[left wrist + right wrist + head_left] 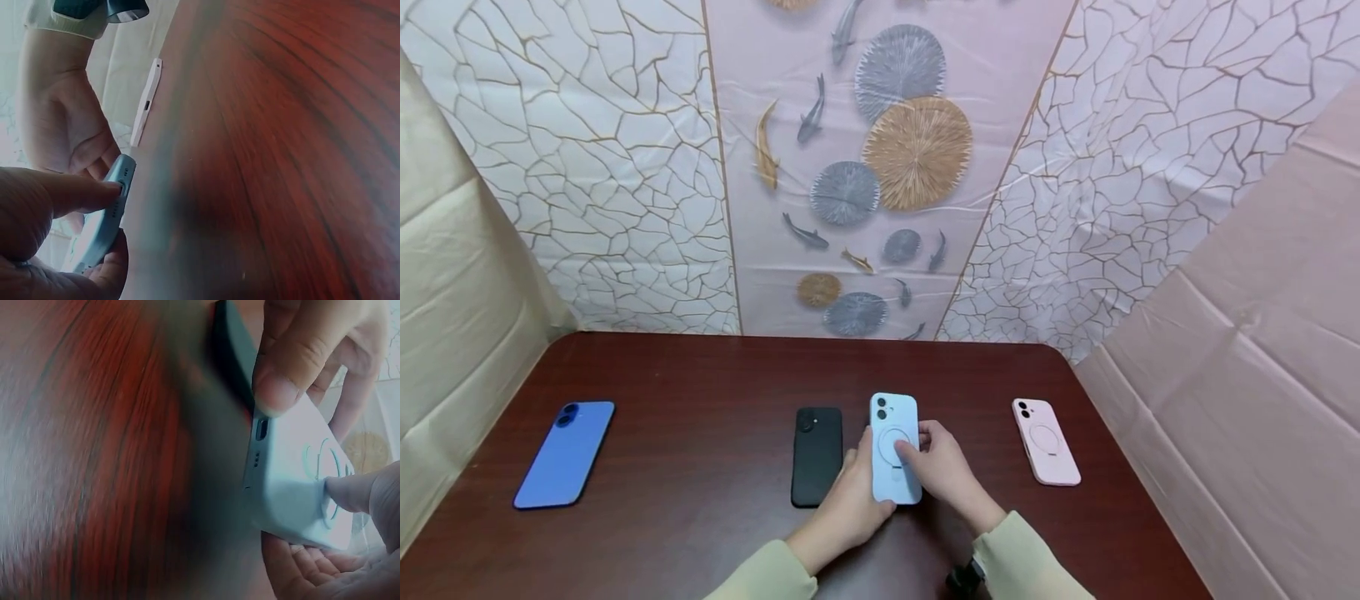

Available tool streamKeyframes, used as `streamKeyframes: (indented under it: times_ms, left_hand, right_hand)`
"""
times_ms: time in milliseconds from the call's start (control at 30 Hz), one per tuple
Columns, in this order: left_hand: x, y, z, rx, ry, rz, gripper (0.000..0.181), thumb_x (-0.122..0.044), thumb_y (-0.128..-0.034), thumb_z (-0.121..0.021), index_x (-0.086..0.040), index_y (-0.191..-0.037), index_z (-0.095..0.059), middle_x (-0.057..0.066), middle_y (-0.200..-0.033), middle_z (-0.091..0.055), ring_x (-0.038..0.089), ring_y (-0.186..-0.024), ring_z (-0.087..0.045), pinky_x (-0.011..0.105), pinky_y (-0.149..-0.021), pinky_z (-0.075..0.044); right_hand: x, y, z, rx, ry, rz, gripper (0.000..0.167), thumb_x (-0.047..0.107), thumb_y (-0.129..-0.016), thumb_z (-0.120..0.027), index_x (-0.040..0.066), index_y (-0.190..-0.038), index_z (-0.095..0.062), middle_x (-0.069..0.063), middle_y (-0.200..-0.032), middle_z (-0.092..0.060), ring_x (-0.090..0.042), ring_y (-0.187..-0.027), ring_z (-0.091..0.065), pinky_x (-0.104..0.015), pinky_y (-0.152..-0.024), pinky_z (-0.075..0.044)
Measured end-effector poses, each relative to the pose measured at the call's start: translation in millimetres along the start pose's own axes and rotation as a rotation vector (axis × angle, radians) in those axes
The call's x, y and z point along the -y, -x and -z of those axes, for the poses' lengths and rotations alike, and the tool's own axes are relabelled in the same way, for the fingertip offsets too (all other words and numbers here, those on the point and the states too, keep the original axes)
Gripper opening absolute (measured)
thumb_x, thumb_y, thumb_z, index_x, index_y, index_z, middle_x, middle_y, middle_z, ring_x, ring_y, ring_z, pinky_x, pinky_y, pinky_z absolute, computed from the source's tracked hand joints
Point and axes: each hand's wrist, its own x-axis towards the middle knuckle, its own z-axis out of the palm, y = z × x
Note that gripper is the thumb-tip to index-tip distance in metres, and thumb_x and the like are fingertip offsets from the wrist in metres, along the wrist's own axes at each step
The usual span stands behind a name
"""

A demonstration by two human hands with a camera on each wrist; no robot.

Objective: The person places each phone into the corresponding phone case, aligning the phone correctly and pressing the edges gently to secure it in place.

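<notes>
The left grip (850, 500) and right grip (951, 471) pinch a pale-blue, round-cornered phone (889, 483), its back ringed and twin-lensed.

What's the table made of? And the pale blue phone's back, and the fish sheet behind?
Table: wood or wood-look laminate, slightly shiny, with dark grain streaks and soft glare.
Pale blue phone: its back seems smooth plastic or silicone, satiny, with soft highlights.
Fish sheet: probably cloth, with a faint sheen, since wrinkles show.
</notes>
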Motion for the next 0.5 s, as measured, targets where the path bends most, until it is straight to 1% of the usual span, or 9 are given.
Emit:
streamKeyframes:
  times_ms: [100,200,333,433,500]
  left_hand:
    - [0.8,-4.7,-6.4,0.005,-0.020,0.009,0.104,-0.007,-0.0748,-0.081,0.005,-0.151,-0.012,0.025,-0.123,-0.046,0.024,-0.098,-0.055,0.039,-0.081,-0.050]
    - [1.1,-8.7,-12.9,0.013,-0.042,0.040,0.103,-0.006,-0.0752,-0.081,0.006,-0.151,-0.012,0.028,-0.124,-0.045,0.027,-0.099,-0.054,0.040,-0.080,-0.050]
    - [-1.2,-14.4,-20.5,0.016,-0.068,0.088,0.103,-0.007,-0.0756,-0.082,0.006,-0.151,-0.013,0.029,-0.126,-0.043,0.035,-0.109,-0.052,0.045,-0.084,-0.048]
    - [-4.8,-18.0,-24.8,0.011,-0.086,0.109,0.102,-0.008,-0.0762,-0.082,0.006,-0.151,-0.013,0.030,-0.130,-0.041,0.040,-0.119,-0.045,0.049,-0.092,-0.044]
    - [-7.0,-19.9,-27.4,0.007,-0.110,0.110,0.101,-0.008,-0.0763,-0.082,0.008,-0.150,-0.014,0.031,-0.132,-0.039,0.040,-0.122,-0.041,0.049,-0.095,-0.042]
  right_hand:
    - [-2,-1.8,2,-0.012,0.088,-0.001,0.045,0.020,-0.092,-0.066,-0.005,-0.127,-0.051,-0.009,-0.094,-0.062,-0.017,-0.081,-0.059,-0.033,-0.067,-0.051]
    - [-6,-5.4,4,-0.024,0.152,-0.001,0.046,0.017,-0.093,-0.064,-0.004,-0.131,-0.050,-0.007,-0.089,-0.061,-0.016,-0.075,-0.057,-0.032,-0.063,-0.049]
    - [-10,-11.2,6,-0.028,0.179,-0.004,0.041,0.013,-0.093,-0.063,-0.003,-0.129,-0.053,-0.006,-0.086,-0.061,-0.015,-0.071,-0.055,-0.031,-0.061,-0.049]
    - [-12,-14.9,7,-0.025,0.184,-0.018,0.040,0.013,-0.093,-0.063,-0.002,-0.129,-0.055,-0.007,-0.089,-0.062,-0.016,-0.074,-0.057,-0.032,-0.062,-0.050]
    - [-14,-16.6,8,-0.016,0.186,-0.023,0.040,0.013,-0.093,-0.063,-0.002,-0.129,-0.055,-0.008,-0.092,-0.064,-0.017,-0.077,-0.059,-0.033,-0.064,-0.051]
